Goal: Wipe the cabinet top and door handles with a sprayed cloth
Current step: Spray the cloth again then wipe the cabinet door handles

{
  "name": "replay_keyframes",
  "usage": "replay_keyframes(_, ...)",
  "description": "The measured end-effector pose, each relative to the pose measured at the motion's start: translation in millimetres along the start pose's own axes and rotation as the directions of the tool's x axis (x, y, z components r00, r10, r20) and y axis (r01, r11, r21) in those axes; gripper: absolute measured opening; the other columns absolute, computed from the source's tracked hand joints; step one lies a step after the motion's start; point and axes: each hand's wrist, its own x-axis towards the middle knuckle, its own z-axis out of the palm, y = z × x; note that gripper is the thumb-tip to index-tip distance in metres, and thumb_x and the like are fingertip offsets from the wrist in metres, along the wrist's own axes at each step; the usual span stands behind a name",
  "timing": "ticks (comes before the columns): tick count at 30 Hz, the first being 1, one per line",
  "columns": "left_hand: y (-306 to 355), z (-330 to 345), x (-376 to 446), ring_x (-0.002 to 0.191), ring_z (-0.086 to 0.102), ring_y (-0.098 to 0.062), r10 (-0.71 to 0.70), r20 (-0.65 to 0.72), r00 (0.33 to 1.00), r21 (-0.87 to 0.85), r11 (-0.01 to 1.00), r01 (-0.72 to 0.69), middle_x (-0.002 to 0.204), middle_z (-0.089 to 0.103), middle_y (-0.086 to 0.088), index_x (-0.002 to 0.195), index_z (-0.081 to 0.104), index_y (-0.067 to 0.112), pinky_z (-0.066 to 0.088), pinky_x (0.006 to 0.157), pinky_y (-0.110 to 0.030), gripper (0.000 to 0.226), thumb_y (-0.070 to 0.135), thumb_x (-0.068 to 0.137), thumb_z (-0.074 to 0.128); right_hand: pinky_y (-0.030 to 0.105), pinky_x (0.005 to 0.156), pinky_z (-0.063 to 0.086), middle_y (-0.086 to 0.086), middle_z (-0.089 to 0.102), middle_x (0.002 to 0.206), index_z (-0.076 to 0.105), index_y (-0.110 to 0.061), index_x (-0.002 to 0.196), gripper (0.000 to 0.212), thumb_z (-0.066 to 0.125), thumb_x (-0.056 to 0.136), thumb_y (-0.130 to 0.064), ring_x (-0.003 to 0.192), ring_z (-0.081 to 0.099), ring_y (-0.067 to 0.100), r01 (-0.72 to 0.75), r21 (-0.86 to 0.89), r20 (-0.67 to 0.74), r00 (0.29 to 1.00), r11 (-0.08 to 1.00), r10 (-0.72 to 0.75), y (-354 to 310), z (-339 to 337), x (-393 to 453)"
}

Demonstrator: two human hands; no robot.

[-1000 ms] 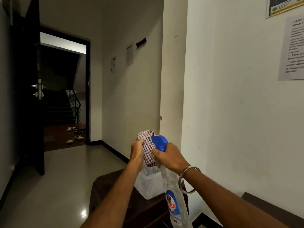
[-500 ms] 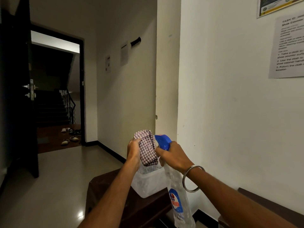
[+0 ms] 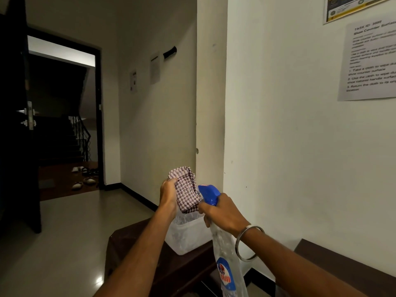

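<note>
White wall [image 3: 289, 146] across the right half, from 12 to 4 o'clock; printed instruction sheet [image 3: 371, 61] fixed at 2 o'clock, poster edge [image 3: 353, 7] above it at 1 o'clock. Pale tiled floor [image 3: 64, 243] at 8 o'clock, with glare spot. Open dark door [image 3: 19, 125] at 9 o'clock, metal handles on its edge; doorway [image 3: 64, 116] beside it giving onto a dim staircase, slippers [image 3: 83, 179] scattered on the landing. Two paper notices [image 3: 154, 67] on the corridor wall at 11 o'clock.

Dark brown cabinet [image 3: 132, 243] at 6 o'clock, seen from above; its worktop carrying a translucent plastic tub [image 3: 188, 236] set against the wall corner. Second dark worktop edge [image 3: 342, 260] at 4 o'clock.

Clear spray bottle [image 3: 227, 269] with blue-and-red label, tilted, base toward 5 o'clock, blue trigger head [image 3: 209, 194] uppermost. Right hand [image 3: 222, 213] gripping the bottle neck, fingers curled beneath the trigger head; metal bangle [image 3: 249, 243] on that wrist.

Checked cloth [image 3: 186, 189], folded, held above the tub, just left of centre, directly in front of the nozzle and close beside it. Left hand [image 3: 169, 194] clutching the cloth's left edge, fingers wrapped round the fold.
</note>
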Motion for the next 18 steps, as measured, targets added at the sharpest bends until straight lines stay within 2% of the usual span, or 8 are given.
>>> replay_keyframes(3,-1.0,0.1,-0.1,0.093,0.069,-0.035,-0.004,0.002,1.000,-0.017,1.000,0.004,0.105,0.070,-0.017,0.116,0.060,0.007,0.058,0.075,-0.045,0.037,0.027,0.087,0.048,0.022,0.066,0.048,0.003,0.058,0.062,0.062,-0.001,0.096,0.025,0.057,0.089,-0.025,0.059,0.055,0.012,-0.007,0.000,-0.001,1.000,1.000,0.007,3.3,-6.7,0.6)
replay_keyframes(5,-1.6,0.8,-1.7,0.094,0.068,-0.034,-0.007,0.002,1.000,-0.021,1.000,0.007,0.105,0.069,-0.017,0.116,0.060,0.007,0.057,0.076,-0.044,0.034,0.025,0.089,0.047,0.024,0.069,0.049,0.006,0.059,0.065,0.061,-0.001,0.092,0.025,0.056,0.088,-0.024,0.061,0.055,0.014,-0.015,-0.018,0.009,1.000,1.000,0.016,5.8,-9.4,0.2)
replay_keyframes(9,-2.9,0.7,-1.1,0.094,0.067,-0.034,-0.005,0.002,1.000,-0.022,1.000,0.005,0.106,0.069,-0.017,0.115,0.060,0.007,0.057,0.078,-0.044,0.032,0.024,0.092,0.046,0.024,0.069,0.049,0.007,0.060,0.067,0.061,-0.001,0.094,0.025,0.056,0.088,-0.026,0.061,0.055,0.015,-0.003,-0.054,0.046,0.999,0.999,0.005,10.2,-9.2,-4.9)
replay_keyframes(13,-4.0,2.2,1.0,0.093,0.068,-0.034,-0.007,0.012,1.000,-0.025,1.000,0.007,0.107,0.069,-0.018,0.116,0.060,0.007,0.057,0.075,-0.043,0.033,0.025,0.092,0.046,0.033,0.077,0.056,0.014,0.065,0.071,0.063,-0.003,0.096,0.025,0.058,0.088,-0.027,0.060,0.058,0.014,0.033,-0.034,0.066,0.997,0.999,-0.031,13.4,-5.7,-7.9)
replay_keyframes(15,-4.9,3.4,1.2,0.092,0.068,-0.035,-0.006,0.012,1.000,-0.028,1.000,0.007,0.106,0.068,-0.019,0.114,0.060,0.005,0.057,0.075,-0.042,0.032,0.024,0.092,0.046,0.032,0.076,0.056,0.012,0.065,0.071,0.063,-0.005,0.094,0.024,0.058,0.088,-0.028,0.059,0.059,0.013,0.021,-0.027,0.097,0.995,0.999,-0.018,12.9,-3.2,-10.4)
replay_keyframes(18,-6.1,3.3,1.0,0.091,0.068,-0.035,-0.019,0.006,1.000,-0.021,1.000,0.019,0.105,0.068,-0.019,0.115,0.060,0.005,0.058,0.075,-0.043,0.033,0.026,0.092,0.046,0.023,0.067,0.051,0.003,0.060,0.064,0.057,-0.010,0.089,0.016,0.056,0.088,-0.026,0.057,0.057,0.011,0.009,-0.019,0.145,0.989,1.000,-0.006,11.7,0.3,-15.0)
